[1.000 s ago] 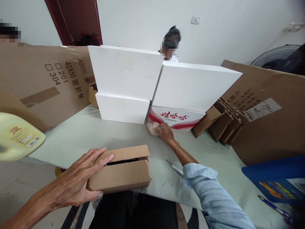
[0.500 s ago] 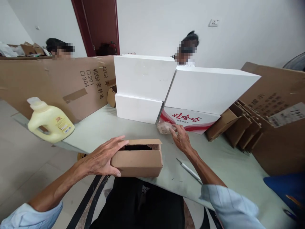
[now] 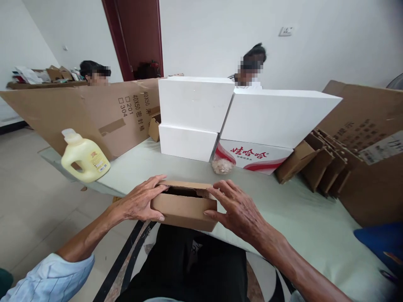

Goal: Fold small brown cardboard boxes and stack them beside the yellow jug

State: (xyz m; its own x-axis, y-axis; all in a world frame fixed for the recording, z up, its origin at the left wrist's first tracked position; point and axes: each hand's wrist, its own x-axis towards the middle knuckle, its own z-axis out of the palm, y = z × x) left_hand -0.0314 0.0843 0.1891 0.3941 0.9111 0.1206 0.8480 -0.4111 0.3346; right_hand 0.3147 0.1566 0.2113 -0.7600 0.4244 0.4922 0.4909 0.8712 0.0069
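Observation:
A small brown cardboard box (image 3: 185, 208) lies at the near edge of the table, with a dark gap showing along its top. My left hand (image 3: 143, 201) grips its left end, thumb on the near side and fingers over the top. At the right end, my right hand (image 3: 234, 205) holds the box with the thumb on the near face and the fingertips at the top corner. What lies inside is too dark to make out. Beyond the box sits a crumpled clear plastic bundle (image 3: 223, 166), apart from both hands.
White boxes (image 3: 195, 105) stand stacked behind, beside a red-and-white printed carton (image 3: 255, 157). A yellow jug (image 3: 84, 157) is at the left before a large cardboard sheet (image 3: 103, 113). Folded cardboard pieces (image 3: 317, 167) and a blue object (image 3: 380, 243) are at right. Two people sit beyond.
My right hand has come away from the plastic bundle and back to the right end of the box. My left hand stays on the box. The white pen-like tool is no longer visible.

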